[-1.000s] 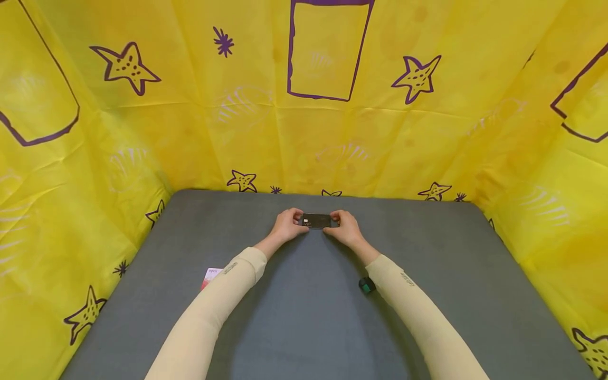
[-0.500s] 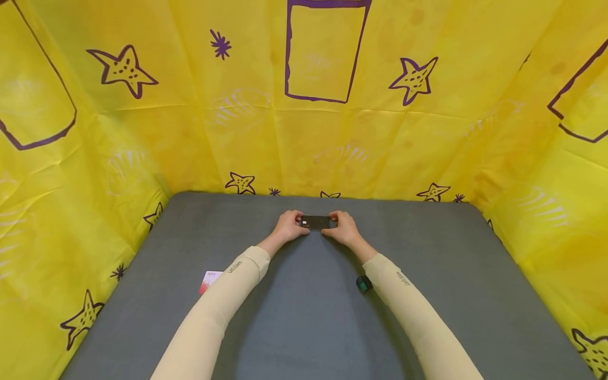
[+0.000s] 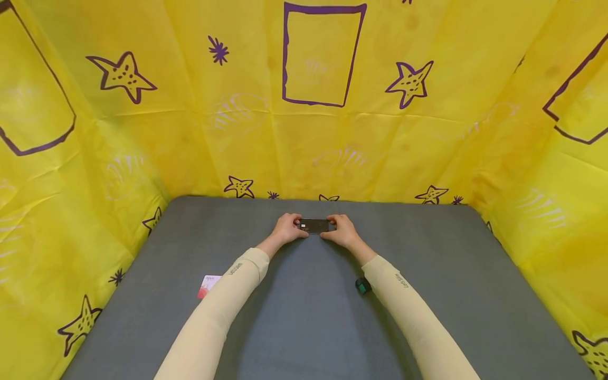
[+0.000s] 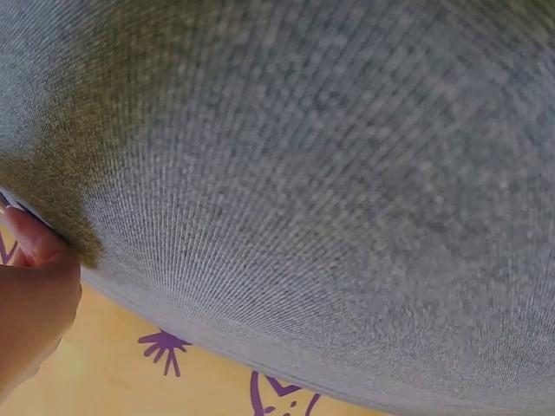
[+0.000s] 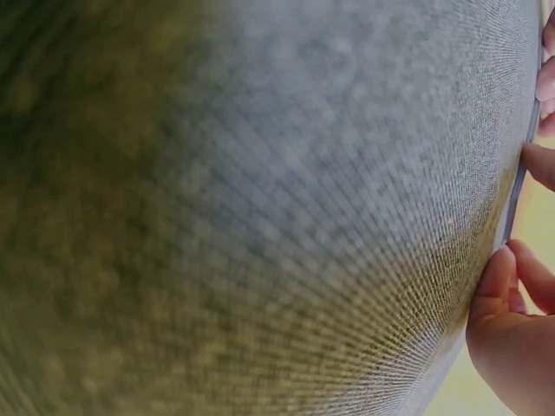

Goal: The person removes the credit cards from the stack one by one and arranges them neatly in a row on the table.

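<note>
Near the far side of the grey table (image 3: 304, 316), a black card (image 3: 314, 226) with a pale chip and the letters VIP lies face up between my two hands. My left hand (image 3: 286, 229) pinches its left end between thumb and fingers. At the other end, my right hand (image 3: 343, 231) pinches it the same way. Seen in the right wrist view, the card (image 5: 515, 206) is a thin dark edge low against the grey cloth, with the right hand (image 5: 516, 325) gripping it. The left wrist view catches only part of the left hand (image 4: 39, 290) at its left border.
A pink and white card (image 3: 207, 285) lies on the table, partly covered by the left sleeve (image 3: 223, 311). Beside the right sleeve (image 3: 404, 301) sits a small black and green object (image 3: 363, 286). Yellow patterned cloth (image 3: 313, 137) walls the far side and both flanks.
The whole head view has shifted slightly downward in the frame, as from a small head tilt. Both hands keep their pinch on the black card, which stays in about the same place.
</note>
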Available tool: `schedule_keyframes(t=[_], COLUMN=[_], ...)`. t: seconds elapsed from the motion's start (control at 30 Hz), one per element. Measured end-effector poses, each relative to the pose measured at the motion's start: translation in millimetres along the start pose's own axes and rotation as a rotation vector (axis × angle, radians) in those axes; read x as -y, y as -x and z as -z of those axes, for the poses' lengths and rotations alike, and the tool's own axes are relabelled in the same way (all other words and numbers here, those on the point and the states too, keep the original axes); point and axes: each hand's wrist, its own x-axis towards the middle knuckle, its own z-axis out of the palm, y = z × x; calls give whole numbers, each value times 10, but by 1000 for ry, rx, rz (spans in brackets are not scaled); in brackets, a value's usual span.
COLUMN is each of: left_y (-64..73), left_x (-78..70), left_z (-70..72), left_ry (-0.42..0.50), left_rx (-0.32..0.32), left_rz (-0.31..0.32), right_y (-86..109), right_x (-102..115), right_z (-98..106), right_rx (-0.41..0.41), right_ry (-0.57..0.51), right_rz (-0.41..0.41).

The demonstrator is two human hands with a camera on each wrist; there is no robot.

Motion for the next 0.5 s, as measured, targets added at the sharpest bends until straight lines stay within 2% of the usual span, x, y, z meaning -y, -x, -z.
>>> schedule_keyframes(t=[0.2, 0.5], left_y=[-16, -26], left_x=[17, 46], left_z=[3, -7], left_ry=[22, 33], left_rx=[14, 15], left_rz=[24, 5], right_y=[-3, -24], right_x=[4, -25], right_z=[-3, -9], right_rx=[8, 14], right_ry=[5, -5], right_rz=[-4, -7])
